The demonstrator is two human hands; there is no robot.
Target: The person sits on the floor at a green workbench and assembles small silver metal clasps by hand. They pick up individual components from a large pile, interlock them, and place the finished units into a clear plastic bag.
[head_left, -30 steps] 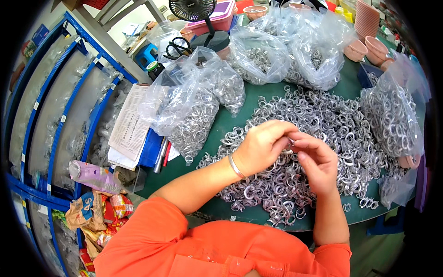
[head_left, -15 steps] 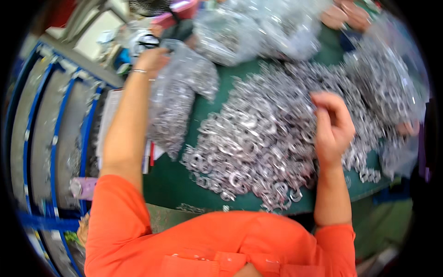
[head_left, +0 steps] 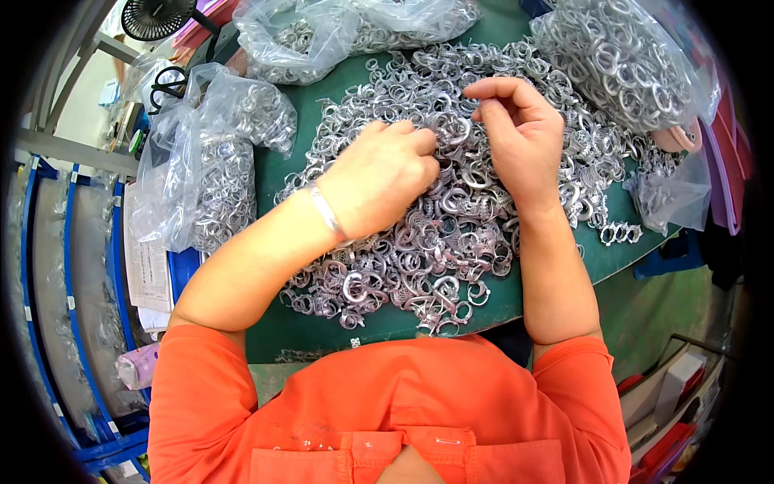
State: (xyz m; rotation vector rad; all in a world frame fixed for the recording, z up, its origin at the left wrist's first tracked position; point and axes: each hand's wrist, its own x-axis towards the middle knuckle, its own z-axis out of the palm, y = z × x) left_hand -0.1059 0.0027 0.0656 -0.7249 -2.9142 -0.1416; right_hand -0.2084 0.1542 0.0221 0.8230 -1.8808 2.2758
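Observation:
A broad heap of silver-grey metal rings covers the middle of the green table. Over the left of this heap is my left hand, back upward and fingers curled down; whatever they hold is hidden. My right hand hovers above the heap's right part, thumb and index finger bent close together, the other fingers folded. Anything between those fingertips is too small to make out. To the left of my left hand stands a clear plastic bag filled with similar rings.
More bags of rings lie at the back and the far right. Black scissors and a small black fan are at the back left. A blue-framed rack stands left of the green table.
My left hand has come from the bag at the left to the heap, near my right hand. My right hand stays over the heap. The view has shifted.

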